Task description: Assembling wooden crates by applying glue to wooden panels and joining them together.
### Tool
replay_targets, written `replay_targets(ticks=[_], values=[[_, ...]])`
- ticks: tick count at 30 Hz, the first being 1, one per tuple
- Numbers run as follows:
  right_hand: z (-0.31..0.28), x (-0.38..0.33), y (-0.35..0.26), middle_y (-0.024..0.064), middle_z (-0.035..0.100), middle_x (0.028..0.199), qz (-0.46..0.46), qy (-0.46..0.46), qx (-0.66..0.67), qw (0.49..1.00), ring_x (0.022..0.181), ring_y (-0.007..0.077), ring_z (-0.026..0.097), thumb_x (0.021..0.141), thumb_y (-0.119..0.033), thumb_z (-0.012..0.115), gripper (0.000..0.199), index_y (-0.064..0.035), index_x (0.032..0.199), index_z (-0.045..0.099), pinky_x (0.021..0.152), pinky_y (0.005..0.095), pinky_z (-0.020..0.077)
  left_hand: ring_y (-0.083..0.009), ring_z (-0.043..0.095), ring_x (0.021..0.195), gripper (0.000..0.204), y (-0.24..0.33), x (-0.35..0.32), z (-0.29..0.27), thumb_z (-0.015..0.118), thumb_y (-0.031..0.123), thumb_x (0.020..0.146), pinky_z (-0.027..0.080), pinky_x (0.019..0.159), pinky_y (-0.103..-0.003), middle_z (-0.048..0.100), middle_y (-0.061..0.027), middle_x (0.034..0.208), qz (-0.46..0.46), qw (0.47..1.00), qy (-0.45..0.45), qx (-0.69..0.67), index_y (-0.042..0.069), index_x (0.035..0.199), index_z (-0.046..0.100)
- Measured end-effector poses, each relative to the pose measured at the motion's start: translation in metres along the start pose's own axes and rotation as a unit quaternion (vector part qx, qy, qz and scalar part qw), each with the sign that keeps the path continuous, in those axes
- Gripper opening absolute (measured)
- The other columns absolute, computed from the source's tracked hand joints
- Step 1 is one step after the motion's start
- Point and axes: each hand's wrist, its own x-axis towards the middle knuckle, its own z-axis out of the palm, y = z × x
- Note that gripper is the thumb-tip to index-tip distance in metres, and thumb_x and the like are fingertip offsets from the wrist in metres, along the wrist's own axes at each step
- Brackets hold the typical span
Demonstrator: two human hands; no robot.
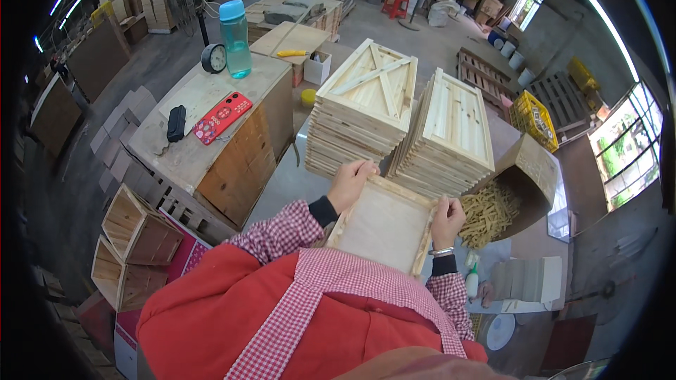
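Close in front of my body is a shallow wooden frame [406, 191] with a pale flat panel [386, 229] inside its raised rim. My left hand [349, 184] is closed on the frame's far left corner. At the far right corner my right hand [446, 222], with a bracelet at the wrist, grips the rim. The frame's near edge is partly hidden by my checked apron. Just beyond it rise two tall stacks of wooden panels: the left stack [359, 127] has diagonal slats on top, the right stack [454, 123] a plain boarded face.
On the right a tipped cardboard box [531, 169] spills thin wooden strips [487, 217]. Nearer lie a glue bottle [472, 283] and grey blocks [524, 281]. At left, a workbench [243, 158] carries a blue bottle [236, 42], a red phone [224, 118] and a black case [177, 124].
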Motion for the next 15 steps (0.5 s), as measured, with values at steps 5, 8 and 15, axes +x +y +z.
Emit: replay_targets(ticks=[5, 8, 15], values=[[0.01, -0.01, -0.007, -0.0055, 0.044, 0.062, -0.019, 0.022, -0.005, 1.0, 0.059, 0.0037, 0.037, 0.09, -0.013, 0.059, 0.025, -0.0007, 0.07, 0.052, 0.051, 0.0225, 0.0313, -0.0109, 0.056, 0.084, 0.034, 0.005, -0.005, -0.003, 0.041, 0.022, 0.099, 0.044, 0.08, -0.027, 0.065, -0.0043, 0.089, 0.021, 1.0, 0.013, 0.01, -0.002, 0.095, 0.065], [0.014, -0.017, -0.014, -0.0052, 0.044, 0.063, 0.016, 0.034, 0.044, 0.998, 0.06, 0.004, 0.037, 0.091, -0.014, 0.059, 0.025, -0.0007, 0.07, 0.052, 0.052, 0.0227, 0.0318, -0.0113, 0.055, 0.085, 0.034, 0.007, -0.009, -0.002, 0.04, 0.022, 0.099, 0.043, 0.081, -0.027, 0.064, -0.0044, 0.089, 0.018, 1.0, -0.001, -0.005, -0.001, 0.094, 0.064], [0.006, -0.016, -0.037, -0.0042, 0.045, 0.064, 0.04, 0.04, 0.073, 0.996, 0.061, 0.0052, 0.037, 0.091, -0.015, 0.058, 0.025, -0.0002, 0.072, 0.052, 0.054, 0.0235, 0.033, -0.0108, 0.055, 0.087, 0.034, 0.027, -0.024, -0.003, 0.04, 0.023, 0.1, 0.041, 0.084, -0.026, 0.064, -0.004, 0.09, 0.015, 0.999, -0.011, -0.037, 0.0, 0.092, 0.064]])
